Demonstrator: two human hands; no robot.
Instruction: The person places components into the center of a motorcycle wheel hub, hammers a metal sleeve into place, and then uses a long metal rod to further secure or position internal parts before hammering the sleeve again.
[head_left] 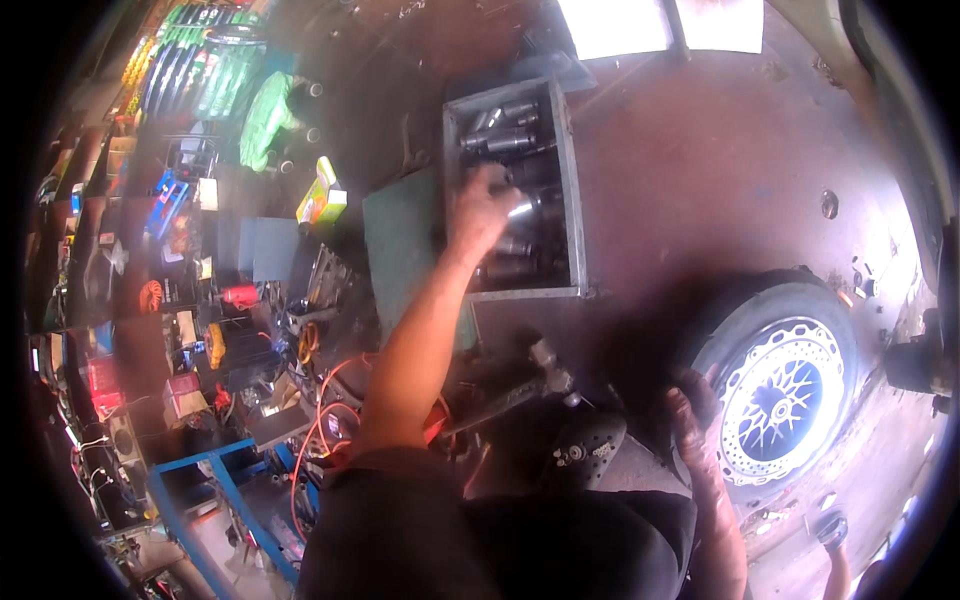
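Observation:
My left hand [484, 205] reaches into a grey metal box [574, 215] of dark and silver cylindrical sockets [512, 138]. Its fingers curl down among them beside a shiny socket [525, 208]; what they grip is hidden and blurred. An open metal lid or plate, painted green [397, 230], lies left of the box. My right hand [698, 420] is low on the right, fingers apart, against or just beside the black tyre [716, 340] of a wheel with a silver spoked rim. A metal tool with a bar [550, 370] lies below the box.
Shelves and clutter fill the left, with a blue metal frame [215, 455], an orange hose [325, 400], a yellow-green carton [320, 200] and a green bag [265, 120]. My shoe [585, 455] rests on the stained floor [670, 150]. Another person's arm [838, 560] shows at lower right.

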